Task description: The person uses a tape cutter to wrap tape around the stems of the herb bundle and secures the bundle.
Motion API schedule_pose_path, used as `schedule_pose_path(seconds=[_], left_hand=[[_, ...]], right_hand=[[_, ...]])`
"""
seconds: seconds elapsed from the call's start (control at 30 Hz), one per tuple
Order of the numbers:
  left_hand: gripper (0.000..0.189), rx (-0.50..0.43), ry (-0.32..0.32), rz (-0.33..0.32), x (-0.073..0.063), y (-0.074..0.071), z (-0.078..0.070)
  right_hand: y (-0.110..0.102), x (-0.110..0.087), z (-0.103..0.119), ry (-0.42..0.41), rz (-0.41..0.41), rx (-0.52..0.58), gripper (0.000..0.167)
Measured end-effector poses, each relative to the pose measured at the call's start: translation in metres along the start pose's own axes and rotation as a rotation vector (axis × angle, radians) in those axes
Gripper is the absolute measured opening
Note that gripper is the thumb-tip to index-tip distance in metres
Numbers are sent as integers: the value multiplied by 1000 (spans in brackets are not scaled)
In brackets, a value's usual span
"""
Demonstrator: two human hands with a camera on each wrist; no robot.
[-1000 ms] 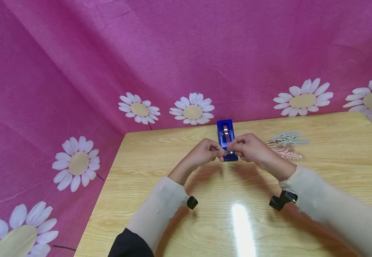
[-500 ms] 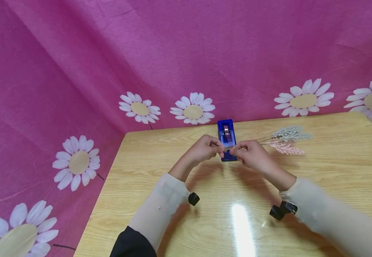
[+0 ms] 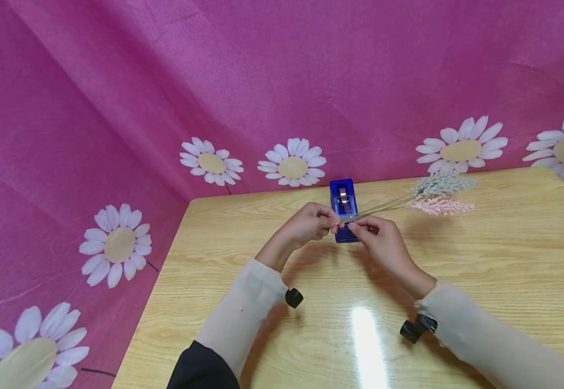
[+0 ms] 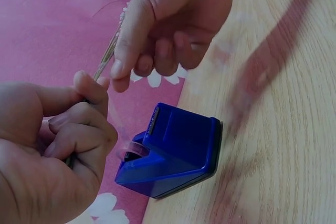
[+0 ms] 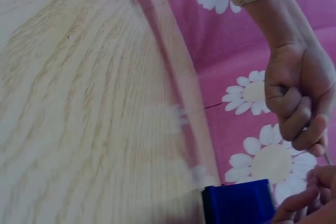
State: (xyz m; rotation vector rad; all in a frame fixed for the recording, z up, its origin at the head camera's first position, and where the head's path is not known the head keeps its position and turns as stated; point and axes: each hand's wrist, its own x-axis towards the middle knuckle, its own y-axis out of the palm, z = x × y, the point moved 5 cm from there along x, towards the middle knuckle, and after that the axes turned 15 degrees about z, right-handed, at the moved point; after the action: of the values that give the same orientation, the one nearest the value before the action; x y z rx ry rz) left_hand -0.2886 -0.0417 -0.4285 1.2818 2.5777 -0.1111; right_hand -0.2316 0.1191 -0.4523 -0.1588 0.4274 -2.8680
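A small bunch of wheat-like artificial flowers, with pale grey-green heads [image 3: 442, 185] and pink heads [image 3: 439, 205], is held over the table by its thin stems [image 3: 384, 206]. My left hand [image 3: 311, 222] grips the stem ends, its fingers curled round them in the left wrist view. There, the thumb and index finger of my right hand [image 4: 173, 24] pinch at the stems just above the left fingertips. A shiny clear spot, like tape, shows on the stems between both hands. Behind and below the hands stands a blue tape dispenser [image 3: 336, 201] with a roll of tape [image 4: 135, 150].
The wooden table [image 3: 481, 259] runs back to a pink curtain [image 3: 359, 81] printed with white daisies. The dispenser stands by the table's back edge. Each wrist carries a small black camera [image 3: 293, 297].
The flower heads have risen off the table and swung up at the back right, showing more of the stems. My right hand has shifted down and slightly turned; the left hand moved little.
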Motion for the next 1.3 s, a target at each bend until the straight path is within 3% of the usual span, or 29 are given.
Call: schedule_pose_path(seconds=[0.23, 0.43, 0.83, 0.93, 1.13, 1.3], left_hand=[[20, -55, 5, 37, -1, 2, 1], [20, -44, -18, 37, -1, 3, 3], [22, 77, -41, 44, 0, 1, 6], [26, 84, -45, 53, 0, 1, 6], [30, 109, -53, 95, 1, 1, 6], [32, 129, -62, 111, 1, 1, 6]], right_hand=[[4, 10, -14, -18, -61, 142, 23], [5, 15, -21, -29, -116, 242, 23], [-8, 31, -44, -28, -155, 222, 26], [-12, 42, -50, -35, -122, 231, 33], [-16, 63, -54, -38, 67, 251, 58], [-17, 73, -56, -51, 186, 270, 66]])
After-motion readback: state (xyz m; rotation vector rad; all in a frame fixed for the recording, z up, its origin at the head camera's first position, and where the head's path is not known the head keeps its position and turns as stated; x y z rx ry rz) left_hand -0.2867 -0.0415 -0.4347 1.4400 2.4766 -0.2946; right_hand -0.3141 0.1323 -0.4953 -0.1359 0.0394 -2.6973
